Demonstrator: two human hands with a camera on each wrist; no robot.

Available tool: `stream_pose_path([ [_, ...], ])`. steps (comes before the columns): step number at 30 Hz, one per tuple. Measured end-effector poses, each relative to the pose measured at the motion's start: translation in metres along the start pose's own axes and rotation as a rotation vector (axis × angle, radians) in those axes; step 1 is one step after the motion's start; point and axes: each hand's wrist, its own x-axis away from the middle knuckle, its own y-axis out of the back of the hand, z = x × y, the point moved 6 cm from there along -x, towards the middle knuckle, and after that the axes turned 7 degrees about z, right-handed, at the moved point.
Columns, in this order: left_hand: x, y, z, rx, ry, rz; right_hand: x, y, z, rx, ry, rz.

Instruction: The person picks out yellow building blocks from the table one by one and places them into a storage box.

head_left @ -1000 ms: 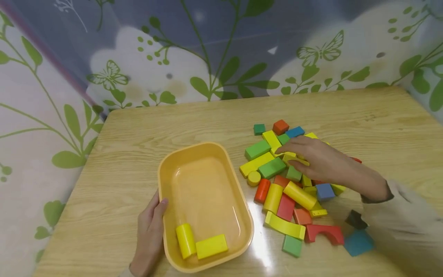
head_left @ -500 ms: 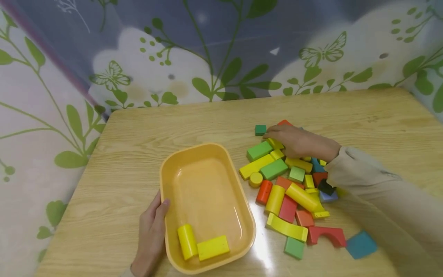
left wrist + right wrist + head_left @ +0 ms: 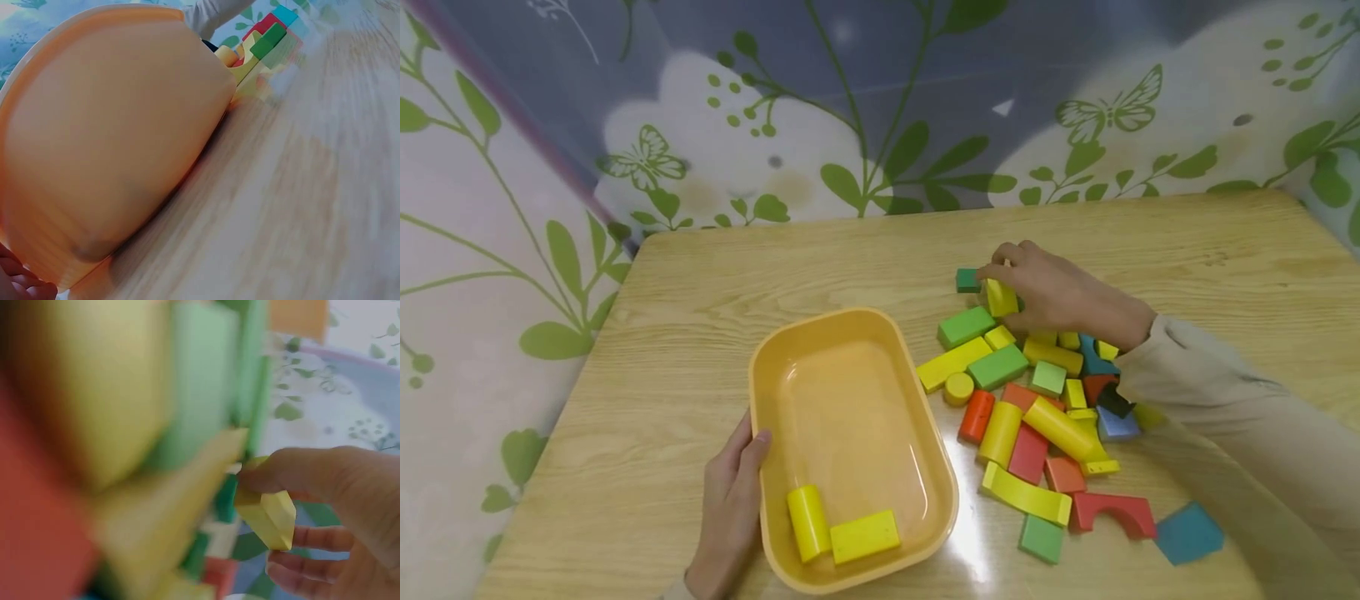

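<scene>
My left hand (image 3: 727, 500) grips the left side of an orange-yellow plastic tray (image 3: 850, 400), thumb at its rim. In the left wrist view, curled fingers (image 3: 22, 278) show beside the tray's outer wall (image 3: 119, 125). A yellow cylinder block (image 3: 808, 523) and a yellow rectangular block (image 3: 865, 537) lie inside the tray, near its front. At the far side of the block pile, my right hand (image 3: 1052, 287) pinches a yellow block (image 3: 1000, 297) between thumb and fingers. The right wrist view shows that yellow block (image 3: 269, 515) tilted; its full length is partly hidden.
Several loose blocks spread right of the tray, among them a green block (image 3: 966, 327), a red arch (image 3: 1114, 514) and a blue block (image 3: 1189, 533). A small dark green block (image 3: 967, 280) lies beside my right fingertips. The wooden table (image 3: 647, 375) meets a patterned backdrop behind.
My right hand has moved from the middle of the pile to its far edge and has taken hold of a yellow block, now raised and tilted. My left hand and the tray stay put.
</scene>
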Motion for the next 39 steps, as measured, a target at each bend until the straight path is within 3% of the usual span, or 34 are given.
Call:
stream_pose_path([
  [3, 0.000, 0.000, 0.000, 0.007, 0.010, -0.003, -0.001, 0.015, 0.017, 0.001, 0.037, -0.083],
  [7, 0.000, 0.000, 0.000, 0.009, 0.010, -0.005, -0.002, 0.027, 0.060, -0.050, 0.129, -0.132],
  [14, -0.002, -0.001, 0.000, 0.022, -0.010, 0.004, -0.006, 0.013, 0.134, -0.069, 0.363, -0.160],
  [17, -0.002, -0.001, 0.000, 0.022, -0.009, 0.003, -0.011, -0.001, 0.156, -0.002, 0.424, -0.069],
  [22, -0.001, -0.001, 0.000, 0.025, -0.006, -0.006, -0.016, -0.028, 0.178, 0.157, 0.442, 0.192],
  [26, -0.001, -0.001, 0.000, 0.027, -0.010, 0.002, -0.013, -0.042, 0.185, 0.177, 0.434, 0.357],
  [34, -0.002, -0.001, -0.001, 0.039, -0.008, 0.004, -0.001, -0.042, 0.191, 0.055, 0.425, 0.458],
  [39, -0.001, -0.001, 0.000, 0.037, -0.005, 0.007, 0.004, -0.043, 0.195, 0.011, 0.416, 0.467],
])
